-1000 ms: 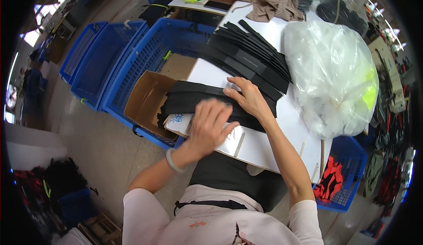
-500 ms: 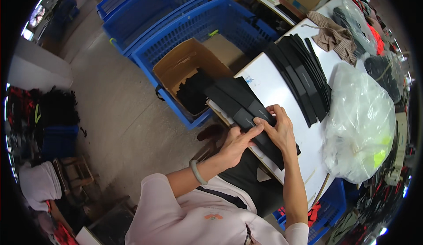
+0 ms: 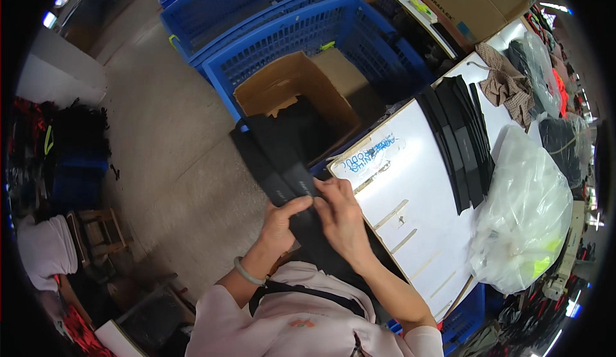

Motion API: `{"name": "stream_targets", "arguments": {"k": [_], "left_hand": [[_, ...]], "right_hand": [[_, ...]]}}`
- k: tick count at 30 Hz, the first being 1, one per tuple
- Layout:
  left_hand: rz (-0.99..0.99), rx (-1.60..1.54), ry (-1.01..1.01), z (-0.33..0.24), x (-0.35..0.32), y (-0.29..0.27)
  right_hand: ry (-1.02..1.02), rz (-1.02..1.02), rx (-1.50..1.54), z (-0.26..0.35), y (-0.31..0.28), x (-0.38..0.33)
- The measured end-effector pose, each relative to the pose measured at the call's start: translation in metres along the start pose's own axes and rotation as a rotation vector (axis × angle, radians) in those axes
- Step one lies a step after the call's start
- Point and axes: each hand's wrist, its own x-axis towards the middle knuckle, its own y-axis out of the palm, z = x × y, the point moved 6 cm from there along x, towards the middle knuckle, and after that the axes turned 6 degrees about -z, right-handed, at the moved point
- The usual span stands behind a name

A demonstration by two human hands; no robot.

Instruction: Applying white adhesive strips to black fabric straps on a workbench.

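Note:
A few flat black fabric strips (image 3: 273, 159) with small pale print hang between my two hands, off the left edge of the white table. My left hand (image 3: 277, 227) is closed on their near-left edge, thumb pressed flat on top. My right hand (image 3: 343, 219) pinches the same strips from the right, its fingertips close to the left thumb. The far ends of the strips reach over the near-left rim of a cardboard box (image 3: 269, 94), which has dark cloth pieces (image 3: 301, 123) inside. My fingers hide part of the strips.
The box sits in a blue plastic basket (image 3: 221, 87), with more blue baskets behind. A pile of similar black strips (image 3: 459, 142) lies on the white table (image 3: 410, 177), beside a clear plastic bag (image 3: 523, 209) and a brown checked cloth (image 3: 504, 78). A wooden stool (image 3: 99, 232) stands at left.
My hands have moved left with the black strips, from over the table edge to beside it, near the box. The view has shifted, showing more bare white tabletop.

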Motion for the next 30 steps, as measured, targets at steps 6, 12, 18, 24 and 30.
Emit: {"name": "stream_targets", "arguments": {"k": [6, 12, 18, 24, 30], "left_hand": [[-0.07, 0.099, 0.258, -0.06, 0.093, -0.018], [-0.206, 0.209, 0.268, -0.073, 0.3, -0.07], [-0.322, 0.293, 0.018, 0.01, 0.413, -0.112], [-0.668, 0.611, -0.245, 0.071, 0.432, -0.206], [-0.771, 1.026, -0.067, 0.098, 0.415, -0.229]], "right_hand": [[-0.043, -0.049, -0.105, -0.004, -0.017, 0.049], [0.03, -0.078, -0.6, -0.05, -0.085, 0.037], [0.039, 0.047, -0.791, -0.079, -0.066, 0.021], [0.113, 0.097, -0.764, -0.087, -0.062, 0.012], [0.117, 0.075, -0.755, -0.083, -0.068, 0.014]]}}
